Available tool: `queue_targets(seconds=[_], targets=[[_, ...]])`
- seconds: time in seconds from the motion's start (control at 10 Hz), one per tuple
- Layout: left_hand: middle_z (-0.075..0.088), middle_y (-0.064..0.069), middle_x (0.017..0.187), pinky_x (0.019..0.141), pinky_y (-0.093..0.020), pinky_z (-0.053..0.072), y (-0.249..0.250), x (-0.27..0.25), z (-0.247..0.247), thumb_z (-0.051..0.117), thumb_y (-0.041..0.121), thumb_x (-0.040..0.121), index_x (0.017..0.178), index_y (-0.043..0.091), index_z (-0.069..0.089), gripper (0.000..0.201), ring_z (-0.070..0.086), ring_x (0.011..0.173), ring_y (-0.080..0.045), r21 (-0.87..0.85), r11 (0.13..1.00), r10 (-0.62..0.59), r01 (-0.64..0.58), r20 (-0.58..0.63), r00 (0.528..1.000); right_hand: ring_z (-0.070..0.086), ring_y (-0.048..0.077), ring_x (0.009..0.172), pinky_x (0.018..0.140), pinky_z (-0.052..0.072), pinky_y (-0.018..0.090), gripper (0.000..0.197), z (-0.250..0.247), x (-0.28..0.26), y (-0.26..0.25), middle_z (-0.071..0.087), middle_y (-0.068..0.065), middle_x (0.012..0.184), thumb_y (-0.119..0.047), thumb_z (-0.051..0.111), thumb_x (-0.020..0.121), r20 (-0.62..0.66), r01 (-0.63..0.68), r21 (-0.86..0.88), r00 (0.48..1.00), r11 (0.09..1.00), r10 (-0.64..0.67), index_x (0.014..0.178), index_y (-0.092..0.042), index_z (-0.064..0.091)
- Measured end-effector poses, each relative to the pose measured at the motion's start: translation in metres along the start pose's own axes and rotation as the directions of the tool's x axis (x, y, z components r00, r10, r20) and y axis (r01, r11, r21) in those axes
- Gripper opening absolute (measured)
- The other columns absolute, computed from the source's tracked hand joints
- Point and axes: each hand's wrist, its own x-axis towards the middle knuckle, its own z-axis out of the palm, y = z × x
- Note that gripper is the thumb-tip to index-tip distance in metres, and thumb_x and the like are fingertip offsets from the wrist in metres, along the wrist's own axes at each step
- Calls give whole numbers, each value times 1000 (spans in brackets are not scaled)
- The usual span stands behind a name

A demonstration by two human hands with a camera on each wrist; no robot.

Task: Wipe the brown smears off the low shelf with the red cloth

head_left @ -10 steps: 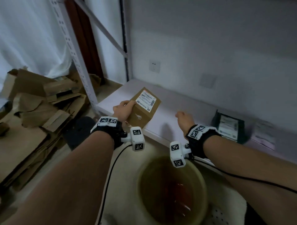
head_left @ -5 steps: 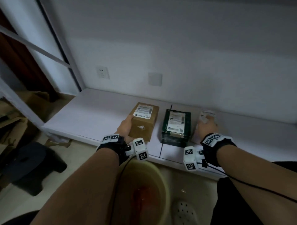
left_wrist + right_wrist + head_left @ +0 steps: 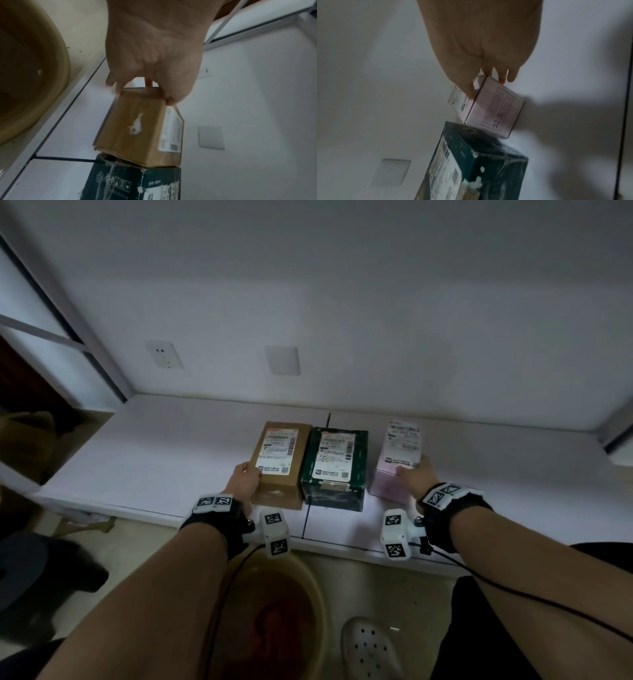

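On the low shelf (image 3: 164, 460), left hand (image 3: 244, 481) grips brown box (image 3: 279, 463), right hand (image 3: 416, 474) grips pink box (image 3: 399, 460)

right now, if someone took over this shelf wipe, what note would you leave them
Left hand grips the brown box; right hand grips the pink box. Both boxes sit on the low shelf, with a green box between them.
The red cloth lies in the basin on the floor.
No wiping done; no smears visible from here.
Left: fetch the cloth, wipe the shelf.
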Motion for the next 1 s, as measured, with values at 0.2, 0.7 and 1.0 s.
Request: queue_targets(seconds=[0.2,0.7,1.0], targets=[[54,-14,131,97,-43,48,2,2,10,42,15,94,144,21,33,51,55,112,-34,92,995,54,-48,-68,996,58,27,106,97,46,41,38,-2,-1,-2,62,16,111,8,52,79,163,64,-31,985,997,-58,117,8,52],[49,-15,139,105,-45,42,8,4,8,41,18,95,149,19,22,57,52,120,-35,270,959,76,-82,34,997,60,32,111,93,49,36,47,6,15,14,62,13,121,-7,53,82,93,-42,-159,994,986,57,129,-7,50],[45,-23,140,101,-48,46,31,-5,0,47,20,95,147,9,29,56,52,121,-38,335,904,288,-266,-17,958,36,38,133,111,32,43,59,-18,-29,-38,30,19,147,-27,48,94,-90,9,-320,995,947,-41,145,-4,28]])
